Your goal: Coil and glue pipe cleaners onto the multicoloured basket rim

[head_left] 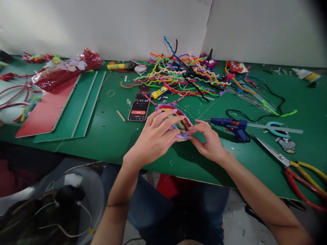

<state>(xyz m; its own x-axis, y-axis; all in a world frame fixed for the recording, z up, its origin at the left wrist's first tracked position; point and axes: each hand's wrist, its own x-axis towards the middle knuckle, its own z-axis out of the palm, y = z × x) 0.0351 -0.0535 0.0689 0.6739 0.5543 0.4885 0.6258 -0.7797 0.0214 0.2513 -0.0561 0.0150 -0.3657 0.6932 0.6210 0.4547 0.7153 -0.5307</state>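
Observation:
A striped rainbow piece made of pipe cleaners point(184, 123), with a lilac and white fuzzy rim, is between my hands above the green table. My left hand point(159, 131) lies over its left side, fingers stretched across the stripes and holding it; the thumb is hidden. At the piece's right edge, my right hand point(208, 137) pinches the rim between thumb and forefinger. Just beyond that hand lies a blue glue gun point(230, 126) with a clear glue stick in its back and a small red light showing.
Loose pipe cleaners point(178, 75) heap at the back. A phone point(139, 107) showing a timer lies left of my hands. Large scissors point(286, 161) and light-blue pliers point(277, 129) lie right. Red and green boards point(48, 112) and a wrapped red bundle point(58, 76) occupy the left.

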